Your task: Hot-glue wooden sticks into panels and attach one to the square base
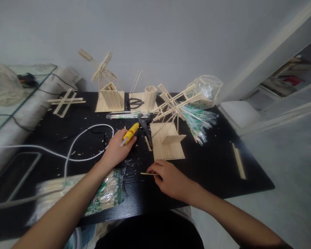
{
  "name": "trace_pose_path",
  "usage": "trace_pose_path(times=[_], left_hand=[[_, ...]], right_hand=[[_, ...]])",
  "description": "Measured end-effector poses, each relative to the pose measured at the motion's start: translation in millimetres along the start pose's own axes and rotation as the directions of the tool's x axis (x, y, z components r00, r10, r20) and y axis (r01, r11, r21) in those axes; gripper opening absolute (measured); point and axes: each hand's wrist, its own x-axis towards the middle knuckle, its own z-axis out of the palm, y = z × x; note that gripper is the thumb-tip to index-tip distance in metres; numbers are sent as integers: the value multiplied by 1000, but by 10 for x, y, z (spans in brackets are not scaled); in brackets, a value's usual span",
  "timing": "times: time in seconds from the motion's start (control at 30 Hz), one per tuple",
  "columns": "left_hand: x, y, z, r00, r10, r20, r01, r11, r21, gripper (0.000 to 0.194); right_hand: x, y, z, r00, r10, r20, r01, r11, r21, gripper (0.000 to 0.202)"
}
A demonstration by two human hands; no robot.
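My left hand (118, 147) is closed around a yellow hot glue gun (131, 132), whose pale glue stick pokes out of the back. In my right hand (168, 178) a short wooden stick (148, 173) is pinched, its free end pointing left. Just beyond that hand lies a flat panel of wooden sticks (158, 140) with a small upright piece (173, 139) on it. From its back rises a frame of crossed sticks (172, 108). Dark-handled pliers (145, 126) rest between the glue gun and the panel, near a few loose sticks (148, 143).
Stick models (110, 98) stand along the wall, with black scissors (135, 102) among them. Packs of wrapped chopsticks (106, 193) lie at the front left and a bundle (198, 119) at the back right. A white cable (88, 159) loops across the black table (204, 166).
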Motion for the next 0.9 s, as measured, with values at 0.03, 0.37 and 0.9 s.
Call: trace_pose_path(times=[0.03, 0.37, 0.9], left_hand=[[1, 1, -6, 1000, 2, -1, -2, 1000, -2, 26], [15, 12, -40, 1000, 2, -23, -2, 1000, -2, 25], [-1, 13, -9, 1000, 23, -19, -22, 999, 28, 20]], right_hand=[[33, -15, 2, 1000, -22, 2, 22, 1000, -3, 33], [191, 110, 48, 992, -71, -101, 64, 995, -76, 17], [317, 149, -52, 991, -119, -57, 106, 976, -190, 72]])
